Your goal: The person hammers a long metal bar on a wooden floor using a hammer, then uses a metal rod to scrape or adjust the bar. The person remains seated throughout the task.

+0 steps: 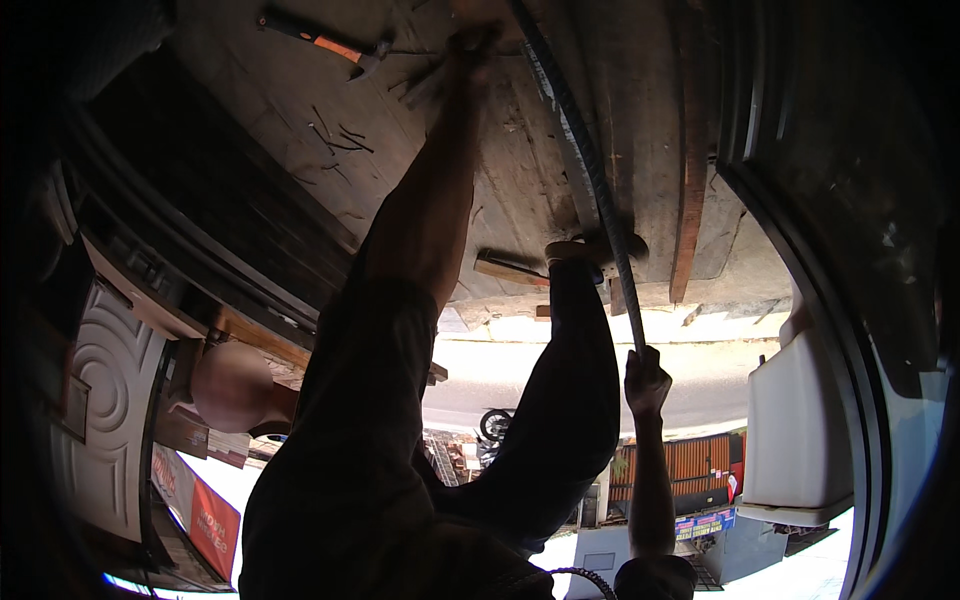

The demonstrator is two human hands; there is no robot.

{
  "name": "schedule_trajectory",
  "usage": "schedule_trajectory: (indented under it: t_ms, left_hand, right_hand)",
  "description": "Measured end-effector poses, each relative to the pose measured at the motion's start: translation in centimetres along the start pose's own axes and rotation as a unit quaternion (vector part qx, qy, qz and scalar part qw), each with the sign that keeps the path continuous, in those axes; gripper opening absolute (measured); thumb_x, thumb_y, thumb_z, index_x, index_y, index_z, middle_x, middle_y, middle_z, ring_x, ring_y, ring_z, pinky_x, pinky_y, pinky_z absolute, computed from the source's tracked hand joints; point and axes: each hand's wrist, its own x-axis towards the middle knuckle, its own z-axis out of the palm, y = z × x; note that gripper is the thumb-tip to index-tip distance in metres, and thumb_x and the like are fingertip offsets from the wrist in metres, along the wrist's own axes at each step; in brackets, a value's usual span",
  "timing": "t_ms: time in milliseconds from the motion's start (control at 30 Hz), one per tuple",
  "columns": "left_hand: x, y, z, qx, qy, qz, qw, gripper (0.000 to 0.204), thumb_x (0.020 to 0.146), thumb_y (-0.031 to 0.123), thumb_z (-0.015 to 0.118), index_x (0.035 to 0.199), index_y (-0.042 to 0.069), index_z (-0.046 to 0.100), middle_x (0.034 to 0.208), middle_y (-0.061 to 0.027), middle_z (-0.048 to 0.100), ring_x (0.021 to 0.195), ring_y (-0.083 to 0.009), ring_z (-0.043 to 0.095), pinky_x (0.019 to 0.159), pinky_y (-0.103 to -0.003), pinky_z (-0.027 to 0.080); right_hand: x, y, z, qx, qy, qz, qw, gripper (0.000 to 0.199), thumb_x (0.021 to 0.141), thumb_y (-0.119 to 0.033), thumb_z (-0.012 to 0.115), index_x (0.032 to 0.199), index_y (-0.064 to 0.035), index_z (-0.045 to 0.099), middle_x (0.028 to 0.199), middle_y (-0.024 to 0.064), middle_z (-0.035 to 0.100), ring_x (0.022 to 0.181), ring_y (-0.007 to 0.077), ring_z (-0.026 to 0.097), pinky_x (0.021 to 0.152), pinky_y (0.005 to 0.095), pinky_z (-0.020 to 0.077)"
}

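Floor: a worn, grey-brown boarded surface, scuffed and streaked, fills the upper middle of the view.
Street: a pale, sunlit strip of roadway crosses below the floor, seen past the person's body.
Door: a pale panelled door with raised concentric rings stands at the far left, bent by the lens.
Container: a large white, smooth-sided container with rounded edges sits at the right, beyond the floor.
Leg: the person's dark-trousered leg extends up the middle, its foot on the boards just left of the bar.
Plank: a long, narrow, reddish-brown wooden plank lies to the right of the bar, apart from it.
Bar: a long, slim, dark bar runs from the top edge down to the right hand, passing close beside the foot.
Right hand: the bare right hand is closed around the bar's near end, fingers curled tight.
Left hand: the bare left hand reaches far forward, low over the boards; blurred and in shadow, so its grip and any contents cannot be told.
Hammer: a claw hammer with an orange-and-black handle lies left of the left hand, apart from it.
Nails: several thin, dark nails lie scattered below the hammer.
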Motion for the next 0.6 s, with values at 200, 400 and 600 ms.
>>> schedule_trajectory:
  t_ms: [200,400,600]
  left_hand:
    - [5.0,0.6,-3.3,-0.089,0.058,0.062,0.992,0.041,0.08,0.017,0.071,0.117,0.006,0.056,0.1,-0.0126,0.062,0.088,-0.023,0.062,0.072,-0.034,0.051]
    - [12.9,-4.3,-10.4,-0.399,-0.177,0.093,0.895,0.043,0.082,0.001,0.066,0.122,0.01,0.052,0.112,-0.0153,0.061,0.109,-0.0272,0.058,0.092,-0.043,0.05]
    - [6.2,2.4,1.0,-0.404,-0.06,-0.375,0.832,0.059,0.072,0.059,0.061,0.1,0.007,0.058,0.088,-0.0023,0.06,0.083,-0.0198,0.057,0.087,-0.041,0.047]
  right_hand:
    - [5.5,1.8,5.0,0.037,-0.097,0.037,0.994,0.02,0.095,-0.031,0.053,0.097,-0.011,0.051,0.068,0.0183,0.063,0.065,0.0408,0.063,0.053,0.0493,0.0464]
    - [11.3,2.6,12.9,0.105,-0.046,0.008,0.993,0.021,0.098,-0.03,0.044,0.103,-0.0104,0.051,0.084,0.0214,0.065,0.078,0.0426,0.063,0.06,0.0513,0.0462]
    - [10.1,4.4,13.7,0.028,0.037,0.02,0.999,0.017,0.095,-0.026,0.049,0.099,-0.0086,0.05,0.079,0.02,0.063,0.073,0.042,0.061,0.061,0.05,0.0457]
